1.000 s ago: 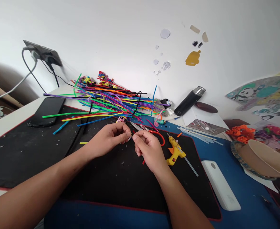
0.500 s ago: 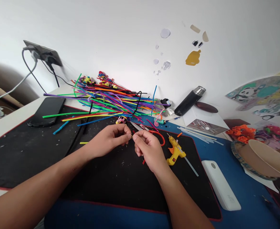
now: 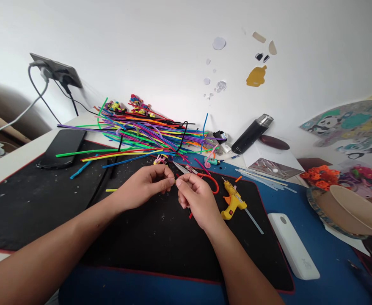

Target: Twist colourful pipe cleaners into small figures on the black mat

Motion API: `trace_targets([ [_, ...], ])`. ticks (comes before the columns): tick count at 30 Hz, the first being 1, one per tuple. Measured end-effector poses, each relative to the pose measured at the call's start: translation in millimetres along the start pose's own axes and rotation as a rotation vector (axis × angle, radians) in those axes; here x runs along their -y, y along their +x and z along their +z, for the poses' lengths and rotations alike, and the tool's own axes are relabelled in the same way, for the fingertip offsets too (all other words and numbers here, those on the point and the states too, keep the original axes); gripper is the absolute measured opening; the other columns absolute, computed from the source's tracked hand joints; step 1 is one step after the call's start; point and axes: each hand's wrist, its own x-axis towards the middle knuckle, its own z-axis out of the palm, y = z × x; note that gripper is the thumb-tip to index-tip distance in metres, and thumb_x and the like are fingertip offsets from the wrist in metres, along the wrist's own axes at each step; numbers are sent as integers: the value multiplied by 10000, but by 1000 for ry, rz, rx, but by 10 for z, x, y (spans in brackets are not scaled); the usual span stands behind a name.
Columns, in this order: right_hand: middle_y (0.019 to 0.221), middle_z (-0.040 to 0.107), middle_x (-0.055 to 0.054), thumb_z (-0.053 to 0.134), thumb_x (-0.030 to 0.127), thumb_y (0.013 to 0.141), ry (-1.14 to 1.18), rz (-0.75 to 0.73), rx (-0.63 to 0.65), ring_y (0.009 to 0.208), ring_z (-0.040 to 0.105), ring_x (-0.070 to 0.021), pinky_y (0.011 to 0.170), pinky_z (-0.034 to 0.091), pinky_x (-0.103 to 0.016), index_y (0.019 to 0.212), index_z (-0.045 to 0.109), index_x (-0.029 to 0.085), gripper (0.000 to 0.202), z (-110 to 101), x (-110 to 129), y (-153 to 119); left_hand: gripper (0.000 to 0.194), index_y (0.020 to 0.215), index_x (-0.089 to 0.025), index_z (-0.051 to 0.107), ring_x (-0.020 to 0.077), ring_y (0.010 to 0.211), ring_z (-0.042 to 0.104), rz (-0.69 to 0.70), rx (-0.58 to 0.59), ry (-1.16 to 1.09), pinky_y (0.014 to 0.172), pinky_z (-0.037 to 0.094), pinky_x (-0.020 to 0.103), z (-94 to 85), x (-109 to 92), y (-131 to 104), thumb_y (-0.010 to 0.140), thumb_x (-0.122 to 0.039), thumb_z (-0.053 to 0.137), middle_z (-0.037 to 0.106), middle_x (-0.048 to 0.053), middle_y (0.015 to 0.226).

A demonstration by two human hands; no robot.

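Note:
Over the black mat, my left hand and my right hand pinch with fingertips almost meeting. Between them is a tiny yellowish bit, too small to name. Just beyond my hands lie scissors with red-orange handles and a small figure in pink, black and yellow. Close to my right hand, a yellow hot glue gun rests on its side with a glue stick out of its back. Below my right hand a short red piece shows.
Many coloured pipe cleaners are heaped against the wall. A black phone lies at left. To the right are a black thermos, clear glue sticks, a white power bank and a basket.
Both hands stay pinched in nearly the same place. The fingertips shift very slightly; the things around them have not moved.

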Motion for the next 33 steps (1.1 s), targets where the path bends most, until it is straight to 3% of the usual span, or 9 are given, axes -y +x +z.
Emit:
trace_targets([
  [22, 504, 502, 87, 757, 477, 870, 68, -1, -41, 426, 426, -83, 435, 326, -218, 841, 621, 190, 319, 10, 21, 12, 275, 893, -178, 670, 149, 732, 557, 20, 24, 44, 702, 433, 265, -17, 72, -15, 968, -442, 668, 632, -14, 796],
  [33, 510, 506, 81, 766, 488, 859, 74, 24, -36, 436, 433, -88, 440, 325, -220, 854, 626, 186, 333, 17, 25, 7, 258, 897, -185, 681, 157, 744, 536, 14, -17, 117, 698, 414, 269, -4, 90, -4, 960, -434, 658, 619, -15, 796],
])
